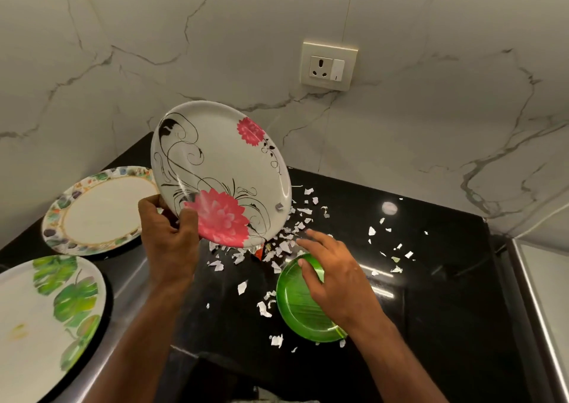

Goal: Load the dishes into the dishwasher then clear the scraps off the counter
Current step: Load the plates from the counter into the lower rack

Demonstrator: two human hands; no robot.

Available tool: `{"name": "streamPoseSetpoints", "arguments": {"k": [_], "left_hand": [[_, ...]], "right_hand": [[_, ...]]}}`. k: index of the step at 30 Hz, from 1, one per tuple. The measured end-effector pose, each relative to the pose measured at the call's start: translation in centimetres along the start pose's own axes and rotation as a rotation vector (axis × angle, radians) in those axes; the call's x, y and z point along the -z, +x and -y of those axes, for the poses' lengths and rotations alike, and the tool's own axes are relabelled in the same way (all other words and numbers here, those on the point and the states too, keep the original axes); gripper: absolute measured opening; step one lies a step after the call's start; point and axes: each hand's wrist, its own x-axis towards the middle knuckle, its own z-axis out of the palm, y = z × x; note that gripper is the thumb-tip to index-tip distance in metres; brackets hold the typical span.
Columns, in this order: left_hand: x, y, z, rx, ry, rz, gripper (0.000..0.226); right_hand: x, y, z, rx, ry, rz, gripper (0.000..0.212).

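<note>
- Left hand (167, 236) grips the pink-flower plate (220, 172) by its lower-left rim, thumb on the face and fingers behind. The plate is tilted steeply and held off the counter (431, 295), above the scraps (286, 242).
- Right hand (335, 276) has relaxed, spread fingers lying over the green plate (300, 307). It's touching or just above the plate; no curl round the rim, so it holds nothing.
- Green plate sits flat near the counter's front edge, with scraps around it.
- Two more plates at the left: a floral-rim plate (98, 210) towards the back-left corner and a leaf plate (46, 316) at the front-left.
- Handling guess: the pink-flower plate looks stiff, glossy and light, likely melamine. A one-handed rim pinch works but it's slippery, so keep the thumb well in on the face.
- A small scrap is stuck to its face near the right rim; a tilt alone may not shed it.
- Green plate looks thin and shiny. Take it at the rim, sliding it to the front edge if the fingers can't get under.
- Scraps are light paper bits that scatter easily. Sweep them slowly towards one edge.
</note>
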Motion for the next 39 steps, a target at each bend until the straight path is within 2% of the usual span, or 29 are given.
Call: {"name": "streamPoseSetpoints", "arguments": {"k": [4, 7, 9, 11, 14, 16, 21, 23, 26, 27, 29, 31, 33, 37, 39], "left_hand": [[-0.5, -2.1, -1.7, 0.152, -0.216, 0.031, 0.027], [-1.1, -4.2, -2.5, 0.295, -0.387, 0.041, 0.03], [-1.4, -5.7, -2.8, 0.323, -0.415, 0.062, 0.03], [-1.7, -7.3, -2.8, 0.344, -0.414, 0.079, 0.033], [-2.1, -9.4, -3.2, 0.357, -0.388, 0.093, 0.039], [-2.4, -10.8, -3.5, 0.343, -0.371, 0.096, 0.038], [-3.2, -13.6, -4.3, 0.262, -0.327, 0.044, 0.038], [-3.3, -14.6, -4.6, 0.22, -0.302, 0.004, 0.037], [-3.2, -15.2, -5.0, 0.158, -0.264, -0.039, 0.037], [-3.0, -15.2, -5.1, 0.14, -0.249, -0.045, 0.037], [-2.5, -14.9, -5.3, 0.102, -0.222, -0.05, 0.037], [-2.1, -14.0, -5.4, 0.072, -0.219, -0.058, 0.037], [-1.7, -12.9, -5.4, 0.07, -0.234, -0.075, 0.035], [-1.3, -11.4, -5.4, 0.076, -0.257, -0.083, 0.034], [-0.9, -11.2, -5.5, 0.08, -0.286, -0.075, 0.035]], "right_hand": [[0.8, -0.8, 0.2, -0.074, 0.126, -0.07, 0.04], [1.8, -1.6, 0.6, -0.226, 0.341, -0.153, 0.039], [2.5, -1.9, 0.2, -0.318, 0.437, -0.191, 0.049], [3.0, -2.4, -0.5, -0.364, 0.445, -0.202, 0.051], [3.6, -3.3, -1.4, -0.353, 0.37, -0.195, 0.032], [4.1, -4.0, -1.9, -0.378, 0.315, -0.143, 0.027], [4.4, -5.6, -3.5, -0.59, 0.158, -0.071, 0.073], [4.5, -6.0, -4.0, -0.521, 0.164, -0.094, 0.065], [4.0, -6.2, -3.8, -0.279, 0.204, -0.13, 0.034], [3.5, -6.3, -3.7, -0.235, 0.158, -0.108, 0.034], [2.6, -6.2, -3.6, -0.28, 0.026, -0.008, 0.049], [2.3, -5.7, -3.5, -0.443, -0.106, 0.09, 0.067], [2.7, -5.2, -3.3, -0.52, -0.129, 0.112, 0.077], [3.2, -4.1, -1.9, -0.355, -0.002, 0.044, 0.086], [2.8, -3.9, -1.0, -0.296, 0.077, 0.052, 0.081]]}}
